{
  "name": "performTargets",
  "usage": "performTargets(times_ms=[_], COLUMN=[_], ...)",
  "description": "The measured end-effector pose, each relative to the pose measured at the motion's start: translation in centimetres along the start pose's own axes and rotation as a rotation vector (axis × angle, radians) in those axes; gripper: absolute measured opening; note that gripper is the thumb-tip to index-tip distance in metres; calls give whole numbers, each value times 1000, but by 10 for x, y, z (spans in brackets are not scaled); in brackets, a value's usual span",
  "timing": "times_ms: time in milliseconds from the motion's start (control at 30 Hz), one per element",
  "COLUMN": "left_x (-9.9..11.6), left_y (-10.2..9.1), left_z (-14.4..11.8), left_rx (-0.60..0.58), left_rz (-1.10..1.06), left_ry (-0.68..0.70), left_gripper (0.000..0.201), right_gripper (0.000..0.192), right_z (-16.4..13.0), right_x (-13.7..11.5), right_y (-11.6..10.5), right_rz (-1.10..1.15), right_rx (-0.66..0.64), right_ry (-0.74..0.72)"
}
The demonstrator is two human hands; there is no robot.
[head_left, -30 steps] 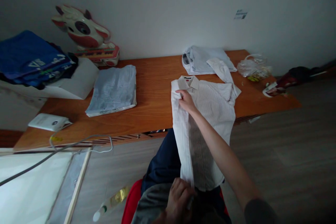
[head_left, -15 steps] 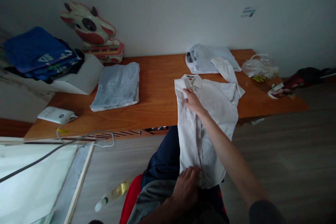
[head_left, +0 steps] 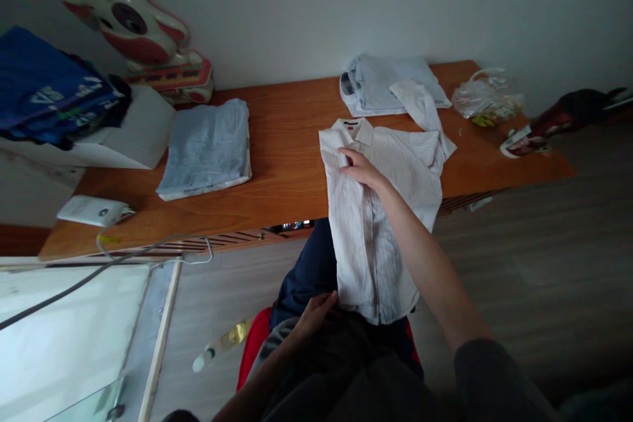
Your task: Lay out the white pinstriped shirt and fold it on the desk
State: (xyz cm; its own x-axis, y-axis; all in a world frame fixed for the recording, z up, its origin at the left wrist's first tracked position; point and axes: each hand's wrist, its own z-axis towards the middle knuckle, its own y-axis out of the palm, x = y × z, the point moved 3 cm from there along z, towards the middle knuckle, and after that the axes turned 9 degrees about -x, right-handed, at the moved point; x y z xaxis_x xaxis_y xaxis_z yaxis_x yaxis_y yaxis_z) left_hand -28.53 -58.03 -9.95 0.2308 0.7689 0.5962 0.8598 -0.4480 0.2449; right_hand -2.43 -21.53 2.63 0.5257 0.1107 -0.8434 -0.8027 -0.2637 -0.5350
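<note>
A white striped button-up shirt [head_left: 353, 237] lies with its collar end on the wooden table and its lower part across my lap. Its left side is folded inward in a straight edge, while a sleeve on the right stretches back toward a folded pile. My right hand [head_left: 363, 169] rests on the upper front below the collar, thumb and fingers apart. At the hem's lower left corner, my left hand [head_left: 319, 311] has its fingertips closed on the cloth edge.
Folded light-blue clothes [head_left: 208, 148] lie left on the table [head_left: 287, 138]; a pale folded pile [head_left: 386, 82] sits behind the shirt. A cow toy [head_left: 131, 26], white box [head_left: 143, 132], white device [head_left: 93, 210], plastic bag [head_left: 487, 97] and bottle [head_left: 235, 335] surround them.
My left hand has slid left along the hem to the shirt's lower corner. My right hand stays on the upper front. The view has shifted slightly, so the table appears higher.
</note>
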Motion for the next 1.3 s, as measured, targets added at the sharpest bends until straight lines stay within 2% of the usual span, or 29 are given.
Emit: performTargets(times_ms=[133,267,367,500,567,633,800,900,1033,1200,1300], left_x=[4,6,11,25,32,38,46,52,59,51,50], left_y=[6,12,15,18,18,17,8,5,0,-10,-12], left_z=[10,7,-2,-11,-12,-14,-20,-19,-7,3,2], left_rx=[-55,-123,-94,12,31,42,121,97,30,95,76], left_rz=[-36,-126,-56,48,58,93,255,298,246,305,341], left_ry=[75,174,215,282,319,342,337,320,375,372,365], left_gripper=[82,79,79,75,72,67,58,56,59,55,53], right_gripper=[75,80,82,57,44,39,47,51,44,49,51], right_z=[-4,-7,-3,18,34,48,67,73,81,77,71], right_x=[0,3,0,-9,-15,-19,-17,-17,-16,-10,-13], right_y=[-1,0,-3,-9,-10,-9,-3,-2,-4,1,0], right_rz=[52,35,-3,-150,-238,-284,-330,-371,-441,-491,-466], right_rx=[19,41,30,12,48,90,148,144,177,183,244], right_ry=[9,6,-4,46,51,52,131,143,120,53,-9])
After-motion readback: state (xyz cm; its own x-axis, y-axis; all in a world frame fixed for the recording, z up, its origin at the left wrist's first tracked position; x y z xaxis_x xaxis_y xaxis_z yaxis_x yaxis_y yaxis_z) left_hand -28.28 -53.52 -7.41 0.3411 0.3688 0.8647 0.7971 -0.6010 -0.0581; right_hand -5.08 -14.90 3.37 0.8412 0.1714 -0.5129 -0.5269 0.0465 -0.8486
